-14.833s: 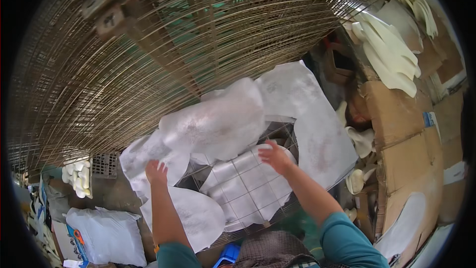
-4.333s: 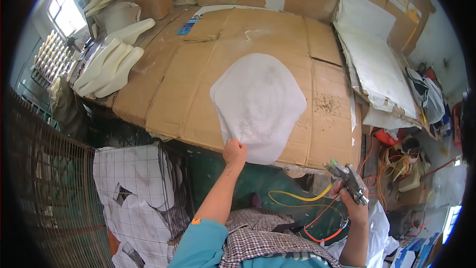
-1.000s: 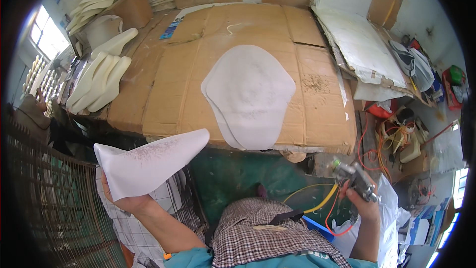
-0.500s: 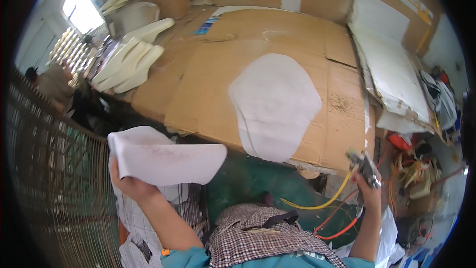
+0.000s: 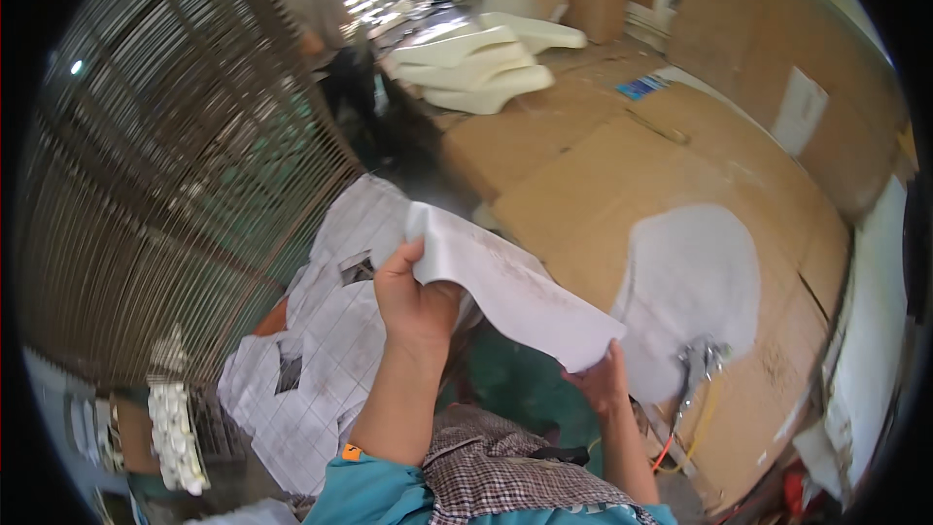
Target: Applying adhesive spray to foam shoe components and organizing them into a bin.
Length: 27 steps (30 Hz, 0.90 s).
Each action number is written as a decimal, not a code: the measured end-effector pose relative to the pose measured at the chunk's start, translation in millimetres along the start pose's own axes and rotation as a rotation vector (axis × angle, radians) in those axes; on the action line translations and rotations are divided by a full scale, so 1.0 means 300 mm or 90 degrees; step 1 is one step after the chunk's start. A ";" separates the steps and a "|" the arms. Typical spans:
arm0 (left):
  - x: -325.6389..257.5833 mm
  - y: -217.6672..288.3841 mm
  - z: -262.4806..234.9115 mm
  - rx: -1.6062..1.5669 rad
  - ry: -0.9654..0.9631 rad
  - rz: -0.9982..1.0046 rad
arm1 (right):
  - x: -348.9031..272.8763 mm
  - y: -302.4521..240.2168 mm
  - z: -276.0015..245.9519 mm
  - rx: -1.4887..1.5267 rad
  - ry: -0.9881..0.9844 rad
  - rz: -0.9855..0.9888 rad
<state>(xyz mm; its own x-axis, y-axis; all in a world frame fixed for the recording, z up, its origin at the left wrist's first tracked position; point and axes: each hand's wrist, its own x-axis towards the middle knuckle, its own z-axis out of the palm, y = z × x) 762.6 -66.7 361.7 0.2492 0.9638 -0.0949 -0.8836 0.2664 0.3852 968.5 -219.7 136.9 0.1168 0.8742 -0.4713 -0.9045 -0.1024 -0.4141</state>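
Between my two hands hangs a white curved sheet (image 5: pixel 515 282), folded over along its length, with faint brownish specks on its upper face. My left hand (image 5: pixel 418 297) grips its left end, thumb on top. At the lower right corner my right hand (image 5: pixel 601 379) pinches the edge. To the right, a wide white panel (image 5: pixel 695 262) of like material lies flat on the cardboard-covered table (image 5: pixel 573 204). A metal spray gun (image 5: pixel 698 369) rests at the panel's near edge, with yellow and red hoses running down from it.
White gridded cloth (image 5: pixel 321 360) covers a surface at my left, beside a tall rack of thin bars (image 5: pixel 175 156). Cream foam pieces (image 5: pixel 476 68) are stacked at the table's far left. Beyond the rack stands another person (image 5: pixel 326 24). Cardboard (image 5: pixel 748 49) walls the back.
My view has swung left. My right hand has let go of the spray gun, now lying on the table, and has taken the right end of the white sheet in my left hand.
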 end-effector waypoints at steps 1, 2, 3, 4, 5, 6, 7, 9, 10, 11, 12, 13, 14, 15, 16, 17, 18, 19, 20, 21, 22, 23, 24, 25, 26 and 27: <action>0.001 0.042 -0.015 -0.001 0.008 0.025 | 0.051 0.008 0.033 -0.011 -0.013 0.020; -0.012 0.089 -0.033 0.014 0.080 0.061 | 0.089 0.016 0.058 0.056 0.001 -0.009; -0.003 0.132 -0.062 0.027 0.150 0.085 | 0.138 0.023 0.074 0.128 0.024 -0.046; 0.002 0.184 -0.105 0.025 0.159 0.094 | 0.191 0.019 0.076 0.121 0.024 -0.034; 0.009 0.246 -0.158 0.038 0.167 0.089 | 0.256 -0.001 0.083 0.043 -0.023 -0.040; 0.024 0.312 -0.215 0.052 0.175 0.082 | 0.322 0.002 0.102 -0.035 -0.069 -0.048; 0.045 0.383 -0.301 0.025 0.198 0.107 | 0.345 0.024 0.243 -0.033 -0.020 -0.041; 0.121 0.480 -0.412 0.007 0.222 0.138 | 0.495 0.060 0.328 -0.085 -0.029 -0.023; 0.172 0.532 -0.471 -0.003 0.238 0.165 | 0.573 0.081 0.378 -0.128 -0.041 -0.013; 0.237 0.597 -0.556 0.013 0.299 0.203 | 0.633 0.120 0.482 -0.125 -0.041 0.012; 0.313 0.654 -0.624 0.008 0.301 0.205 | 0.735 0.146 0.531 -0.130 -0.042 0.013; 0.392 0.711 -0.689 -0.007 0.294 0.212 | 0.860 0.180 0.559 -0.160 -0.047 0.022; 0.468 0.784 -0.769 -0.018 0.292 0.225 | 0.974 0.228 0.612 -0.188 -0.055 0.038; 0.538 0.869 -0.858 -0.010 0.293 0.246 | 1.057 0.277 0.719 -0.224 -0.058 0.023; 0.628 0.931 -0.907 -0.015 0.295 0.244 | 1.138 0.291 0.824 -0.262 -0.053 -0.005; 0.716 0.989 -0.947 -0.020 0.261 0.239 | 1.243 0.304 0.888 -0.241 -0.074 -0.019; 0.804 1.043 -0.974 -0.028 0.225 0.229 | 1.346 0.308 0.946 -0.220 -0.092 -0.039; 0.863 1.119 -0.999 -0.027 0.231 0.231 | 1.417 0.332 1.045 -0.215 -0.109 -0.050; 0.911 1.190 -1.026 0.013 0.176 0.237 | 1.454 0.355 1.146 -0.213 -0.124 -0.062; 0.942 1.255 -1.057 0.053 0.122 0.242 | 1.454 0.380 1.247 -0.225 -0.126 -0.063; 0.971 1.307 -1.081 0.050 0.126 0.241 | 1.459 0.393 1.320 -0.236 -0.127 -0.071; 1.015 1.335 -1.103 0.066 0.143 0.210 | 1.526 0.399 1.303 -0.213 -0.175 -0.094; 1.041 1.379 -1.139 0.086 0.165 0.187 | 1.571 0.436 1.302 -0.216 -0.171 -0.095; 1.052 1.406 -1.202 0.119 0.177 0.182 | 1.607 0.480 1.290 -0.226 -0.170 -0.089; 1.051 1.441 -1.286 0.119 0.181 0.183 | 1.641 0.539 1.283 -0.234 -0.173 -0.079; 1.045 1.464 -1.377 0.156 0.228 0.177 | 1.664 0.597 1.268 -0.250 -0.130 -0.018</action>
<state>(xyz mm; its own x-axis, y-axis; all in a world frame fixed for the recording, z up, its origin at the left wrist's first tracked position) 288.8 357.5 121.9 -0.1717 0.9529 -0.2501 -0.7673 0.0299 0.6406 708.7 378.8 123.6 0.0199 0.9511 -0.3081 -0.6735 -0.2150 -0.7072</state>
